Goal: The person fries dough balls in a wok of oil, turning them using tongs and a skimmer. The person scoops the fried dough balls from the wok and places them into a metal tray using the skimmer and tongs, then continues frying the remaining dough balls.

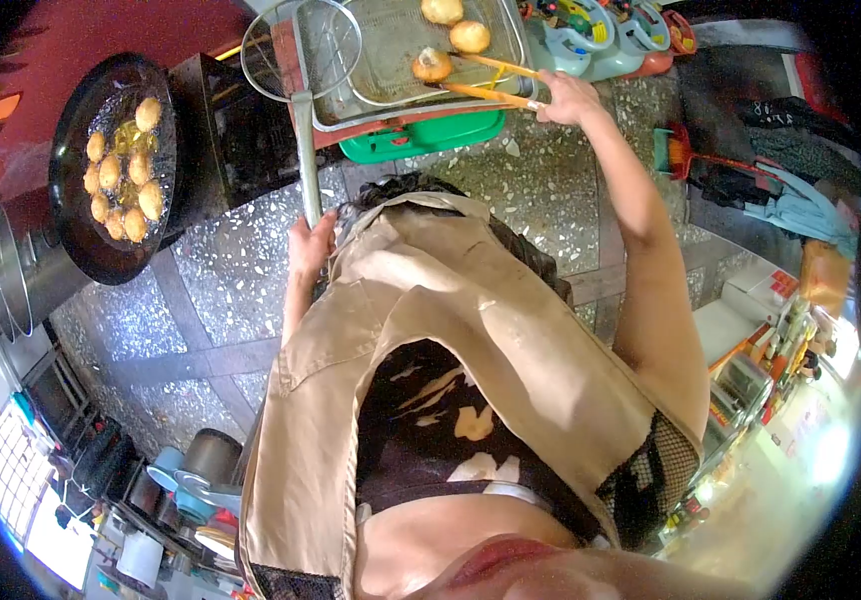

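The fried ball (432, 66) sat between the tips of two long chopsticks (496, 97), over the near part of the mesh-lined tray (391, 55); whether it rested on the mesh or hung just above it, one could not tell from overhead; the right grip (571, 98) was closed around the chopsticks near their rear ends, with the sticks spread to take in the ball's width; the left grip (313, 245) was clenched around the lower end of the handle of a round strainer (307, 150), whose hoop overlapped the tray's left edge in this view; two more fried balls (469, 37) lay farther up the tray, and a batch of others (109, 175) sat in a dark pan (69, 190), well off to the left; handled well, the ball seemed to call for a light, even pinch across its widest part, since a round, oily surface could easily roll out of tips set too high or unevenly; a hard squeeze might have dented the crust; the tips were best kept low over the mesh, so that any slip meant only a short drop; the strainer was best held steady, its hoop away from the sticks, so that it neither knocked the ball nor crowded the right grip.
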Demonstrator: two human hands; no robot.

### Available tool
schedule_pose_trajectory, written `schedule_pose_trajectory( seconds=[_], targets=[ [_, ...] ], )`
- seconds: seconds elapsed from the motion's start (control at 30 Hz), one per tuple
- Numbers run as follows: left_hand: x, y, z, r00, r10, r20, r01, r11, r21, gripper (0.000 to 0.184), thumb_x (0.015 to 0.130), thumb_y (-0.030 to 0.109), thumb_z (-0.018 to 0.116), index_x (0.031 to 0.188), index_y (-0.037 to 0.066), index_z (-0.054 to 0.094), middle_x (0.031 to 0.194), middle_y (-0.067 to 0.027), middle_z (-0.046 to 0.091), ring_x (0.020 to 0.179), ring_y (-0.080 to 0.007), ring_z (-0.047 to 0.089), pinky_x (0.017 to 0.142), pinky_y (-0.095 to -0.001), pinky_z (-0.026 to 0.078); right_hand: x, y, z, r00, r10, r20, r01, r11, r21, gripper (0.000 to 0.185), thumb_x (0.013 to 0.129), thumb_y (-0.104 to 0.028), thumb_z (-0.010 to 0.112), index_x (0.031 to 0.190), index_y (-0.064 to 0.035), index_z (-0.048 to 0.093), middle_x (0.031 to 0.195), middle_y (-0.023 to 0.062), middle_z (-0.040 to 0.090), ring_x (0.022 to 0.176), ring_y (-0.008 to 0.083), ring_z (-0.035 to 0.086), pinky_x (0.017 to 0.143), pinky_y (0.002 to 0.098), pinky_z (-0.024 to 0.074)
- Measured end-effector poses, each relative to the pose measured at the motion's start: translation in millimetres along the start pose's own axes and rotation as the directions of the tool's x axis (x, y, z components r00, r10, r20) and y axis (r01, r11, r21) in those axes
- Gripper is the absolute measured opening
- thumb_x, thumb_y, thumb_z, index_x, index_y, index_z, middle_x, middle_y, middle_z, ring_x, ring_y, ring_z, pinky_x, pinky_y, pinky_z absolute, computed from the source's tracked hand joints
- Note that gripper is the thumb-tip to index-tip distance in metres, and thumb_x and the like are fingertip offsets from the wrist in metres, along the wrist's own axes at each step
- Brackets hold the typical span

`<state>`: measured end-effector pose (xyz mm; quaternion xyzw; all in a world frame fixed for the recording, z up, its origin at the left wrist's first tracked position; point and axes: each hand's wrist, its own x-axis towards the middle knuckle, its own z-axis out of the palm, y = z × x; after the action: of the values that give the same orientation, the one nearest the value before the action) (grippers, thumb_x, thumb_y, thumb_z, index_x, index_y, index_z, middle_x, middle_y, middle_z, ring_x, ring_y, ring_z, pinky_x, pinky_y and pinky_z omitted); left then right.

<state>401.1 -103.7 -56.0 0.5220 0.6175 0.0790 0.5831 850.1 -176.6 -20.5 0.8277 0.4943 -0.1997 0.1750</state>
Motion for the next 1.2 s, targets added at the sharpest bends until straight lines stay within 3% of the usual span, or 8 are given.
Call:
schedule_pose_trajectory(
  seconds=[0.3, 0.53, 0.63, 0.73, 0.8, 0.83, 0.9, 1.2],
  targets=[
    [7.2, -1.3, -3.1, 1.000, 0.006, 0.021, -0.007, 1.000, 0.026, 0.031, 0.079, 0.029, 0.062, 0.070, 0.001, 0.053, 0.054, -0.0029, 0.053, 0.045, -0.0096, 0.049, 0.042, -0.0258, 0.039, -37.3, -23.5, -19.6, 0.987, 0.095, 0.126, -0.113, 0.983, 0.144, 0.085, 0.060, -0.037, 0.071, 0.130, -0.0062, 0.035, 0.128, 0.0189, 0.042, 0.116, 0.0307, 0.044, 0.094, 0.0394, 0.0386],
    [13.7, -9.6, -4.9, 0.999, 0.053, 0.011, -0.054, 0.996, 0.070, 0.032, 0.078, 0.031, 0.063, 0.072, 0.000, 0.053, 0.055, -0.0032, 0.054, 0.048, -0.0099, 0.050, 0.043, -0.0265, 0.040, -62.5, -34.8, 12.7, 0.996, 0.031, 0.081, -0.062, 0.906, 0.419, 0.076, 0.061, -0.041, 0.072, 0.121, -0.0046, 0.044, 0.111, 0.0192, 0.054, 0.102, 0.0313, 0.054, 0.085, 0.0387, 0.0437],
    [15.0, -8.9, -6.3, 1.000, 0.011, 0.010, -0.012, 0.996, 0.085, 0.034, 0.078, 0.033, 0.063, 0.072, 0.000, 0.053, 0.055, -0.0036, 0.054, 0.048, -0.0110, 0.050, 0.044, -0.0275, 0.040, -57.0, -34.1, 68.0, 0.997, -0.012, 0.074, -0.053, 0.586, 0.809, 0.066, 0.062, -0.040, 0.072, 0.112, -0.0020, 0.050, 0.100, 0.0166, 0.059, 0.093, 0.0285, 0.057, 0.081, 0.0362, 0.0436],
    [7.1, 0.9, -5.7, 0.999, 0.041, 0.008, -0.041, 0.995, 0.092, 0.037, 0.077, 0.035, 0.062, 0.070, 0.000, 0.053, 0.055, -0.0045, 0.054, 0.049, -0.0122, 0.051, 0.045, -0.0289, 0.041, -50.3, -39.0, 106.9, 0.998, 0.058, 0.023, -0.048, 0.481, 0.875, 0.057, 0.068, -0.040, 0.067, 0.108, -0.0017, 0.051, 0.092, 0.0133, 0.060, 0.082, 0.0252, 0.059, 0.072, 0.0356, 0.0472],
    [11.0, -9.1, -4.5, 0.999, 0.038, -0.001, -0.038, 0.993, 0.116, 0.038, 0.078, 0.035, 0.062, 0.071, -0.001, 0.053, 0.055, -0.0050, 0.054, 0.049, -0.0128, 0.051, 0.046, -0.0296, 0.041, -49.1, -49.8, 114.1, 0.979, -0.039, 0.200, -0.203, -0.119, 0.972, 0.047, 0.075, -0.039, 0.061, 0.105, -0.0035, 0.051, 0.086, 0.0101, 0.058, 0.071, 0.0204, 0.059, 0.063, 0.0327, 0.0491],
    [14.6, -17.2, -3.1, 0.999, 0.033, -0.010, -0.031, 0.990, 0.138, 0.038, 0.078, 0.035, 0.062, 0.071, -0.001, 0.054, 0.055, -0.0055, 0.055, 0.049, -0.0134, 0.051, 0.046, -0.0304, 0.041, -51.2, -56.4, 108.8, 0.980, -0.037, 0.195, -0.198, -0.123, 0.972, 0.047, 0.075, -0.039, 0.061, 0.105, -0.0035, 0.051, 0.086, 0.0101, 0.058, 0.071, 0.0204, 0.059, 0.063, 0.0327, 0.0491],
    [17.9, -27.1, -1.8, 0.999, 0.050, -0.001, -0.049, 0.987, 0.156, 0.041, 0.078, 0.038, 0.063, 0.072, -0.002, 0.054, 0.056, -0.0064, 0.055, 0.050, -0.0145, 0.051, 0.047, -0.0314, 0.042, -55.7, -65.0, 97.7, 0.959, 0.021, 0.284, -0.248, -0.427, 0.869, 0.039, 0.079, -0.036, 0.057, 0.102, -0.0050, 0.051, 0.083, 0.0085, 0.056, 0.066, 0.0156, 0.057, 0.058, 0.0286, 0.0494],
    [30.1, -53.5, 3.8, 0.997, 0.068, 0.033, -0.072, 0.986, 0.153, 0.056, 0.082, 0.051, 0.051, 0.079, -0.004, 0.058, 0.063, -0.0114, 0.057, 0.060, -0.0164, 0.051, 0.055, -0.0351, 0.042, -7.9, -70.9, 107.5, 0.982, 0.042, 0.187, -0.112, -0.663, 0.740, 0.044, 0.079, -0.043, 0.059, 0.099, -0.0053, 0.050, 0.077, 0.0095, 0.057, 0.062, 0.0172, 0.057, 0.055, 0.0304, 0.0499]
  ],
)
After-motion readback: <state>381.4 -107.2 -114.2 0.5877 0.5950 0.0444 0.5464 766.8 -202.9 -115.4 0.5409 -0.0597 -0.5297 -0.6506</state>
